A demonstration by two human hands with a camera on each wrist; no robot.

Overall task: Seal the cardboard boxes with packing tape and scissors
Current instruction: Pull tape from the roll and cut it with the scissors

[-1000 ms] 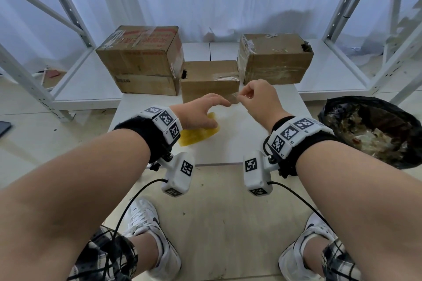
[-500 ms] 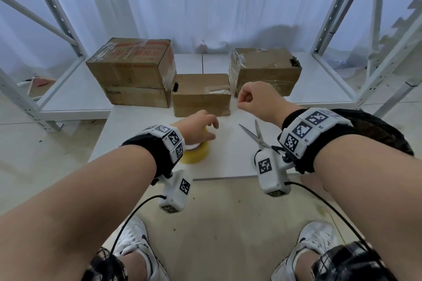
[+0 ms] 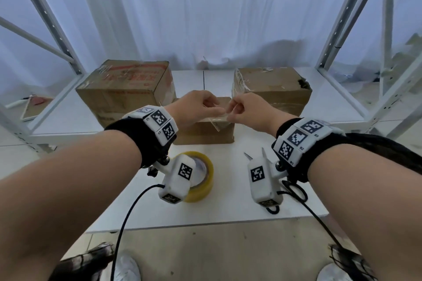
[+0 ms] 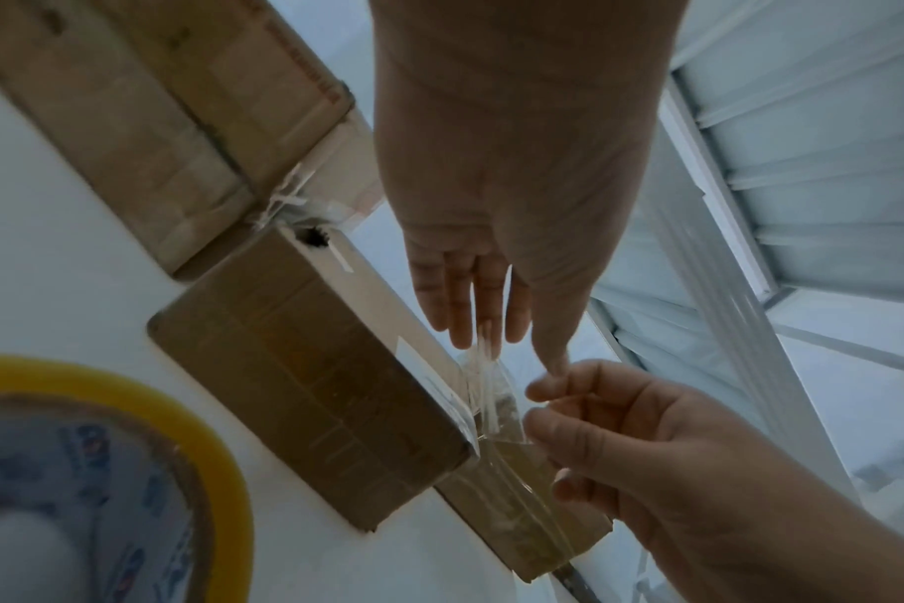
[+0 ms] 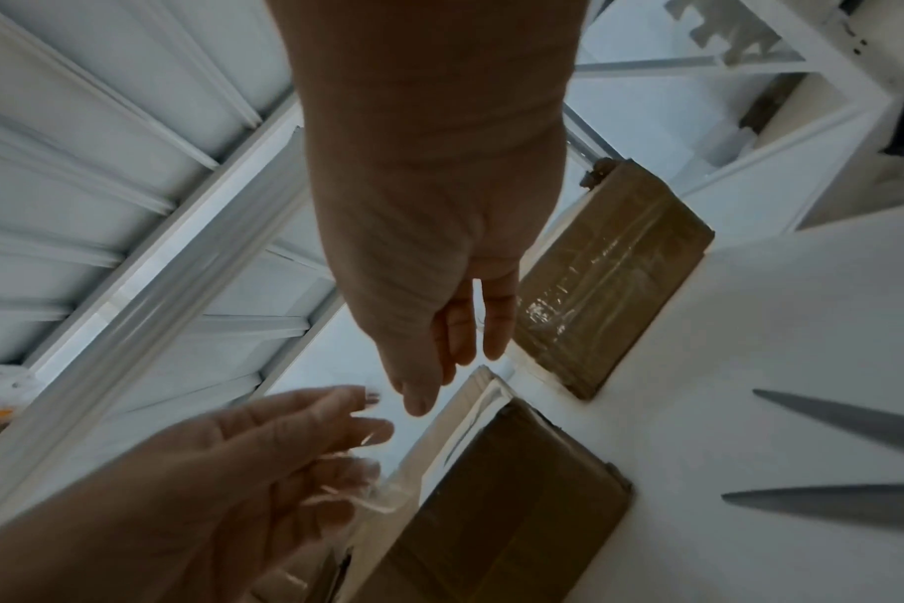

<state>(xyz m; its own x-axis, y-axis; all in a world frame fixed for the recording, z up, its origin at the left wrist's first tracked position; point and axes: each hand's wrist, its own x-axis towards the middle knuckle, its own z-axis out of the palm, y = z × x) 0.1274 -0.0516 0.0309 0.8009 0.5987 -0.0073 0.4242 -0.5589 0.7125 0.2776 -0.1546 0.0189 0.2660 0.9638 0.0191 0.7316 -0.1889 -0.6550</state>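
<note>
At the centre of the head view both hands meet over the small cardboard box (image 3: pixel 205 131), holding a cut strip of clear tape (image 3: pixel 220 118) between them. The left hand (image 3: pixel 194 109) pinches one end with thumb and fingertips, its other fingers fairly straight; the right hand (image 3: pixel 249 110) pinches the other end with curled fingers. Held from both ends, the strip probably stays stretched so it cannot fold onto itself, and it hangs just above the box's top right edge, likely ready to be pressed down there (whether it already touches the cardboard I cannot tell).

The yellowish packing tape roll (image 3: pixel 201 178) lies flat on the white table (image 3: pixel 228 201), low and left of centre, partly behind the left wrist camera. The scissors (image 3: pixel 294 189) lie at lower right of centre, blades parted, mostly hidden by the right wrist camera; both tools sit near the hands, sensibly within reach for another strip.

All three boxes are shut, so their contents cannot be seen. The large printed box (image 3: pixel 127 89) stands at left of centre, glossy with tape across its top. The right box (image 3: pixel 271 89) stands at right of centre, with crinkled tape on its near face and a torn far corner. The small box sits between and in front of them, and the left wrist view shows shiny tape along its top.
</note>
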